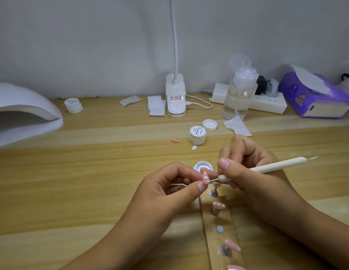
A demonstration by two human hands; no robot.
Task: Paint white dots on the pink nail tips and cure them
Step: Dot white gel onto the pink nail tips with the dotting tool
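Note:
My left hand [169,184] pinches a pink nail tip [205,177] between thumb and forefinger; white dots show on it. My right hand [253,172] grips a cream dotting pen [277,166], and its metal point touches the lower end of that tip. Just behind the fingers sits an open pot of white gel [203,166]. A wooden holder strip [222,236] runs toward me, carrying a dotted pink tip [219,205] and plain pink tips [233,244] on metal stands. The white curing lamp [23,112] stands at the far left.
A closed gel jar [197,134], a loose lid [209,125] and a stray pink tip [175,139] lie mid-table. Behind are another jar [73,105], a desk lamp base [175,96], a pump bottle [240,92], a power strip [267,103] and a purple tissue pack [314,98].

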